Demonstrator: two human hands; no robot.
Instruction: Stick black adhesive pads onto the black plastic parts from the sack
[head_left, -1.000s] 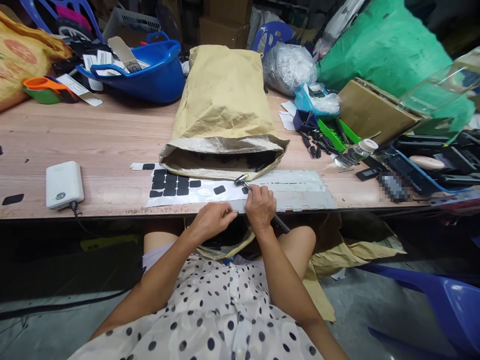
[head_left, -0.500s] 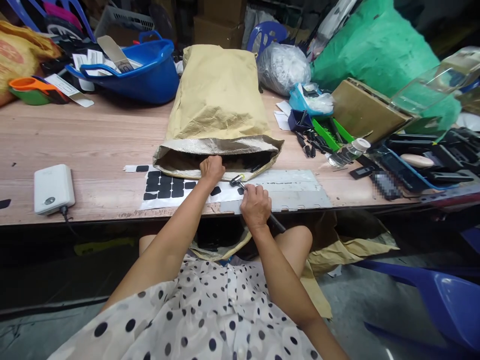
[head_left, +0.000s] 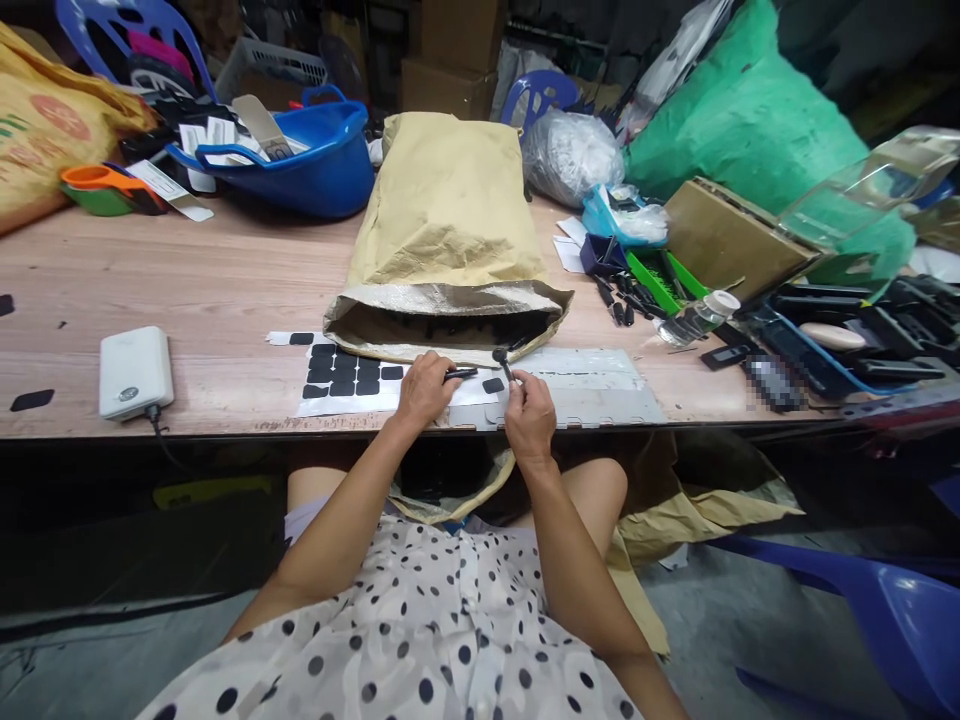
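In front of the open sack, my left hand (head_left: 424, 389) is closed on a slender black part (head_left: 460, 373), which sticks out to the right past the fingertips. What the part is I cannot make out. My right hand (head_left: 532, 412) grips a small hammer (head_left: 503, 361) near its head; the rest of the handle is hidden. The kraft-paper sack (head_left: 450, 190) lies on the table with its mouth facing me and dark pieces inside. Under my hands is a white sheet of black stickers (head_left: 343, 376), beside a grey plate (head_left: 607, 385).
A white box with a cable (head_left: 135, 372) sits at left, a blue basin (head_left: 315, 160) behind it. To the right are a green tray (head_left: 667, 280), a clear bottle (head_left: 697, 315) and a blue tray of black parts (head_left: 810, 345). A second sack (head_left: 480, 490) opens below the table edge.
My left hand has come out of the sack's mouth toward me and now holds a black part. My right hand still grips the hammer, whose head has turned. The view has shifted slightly.
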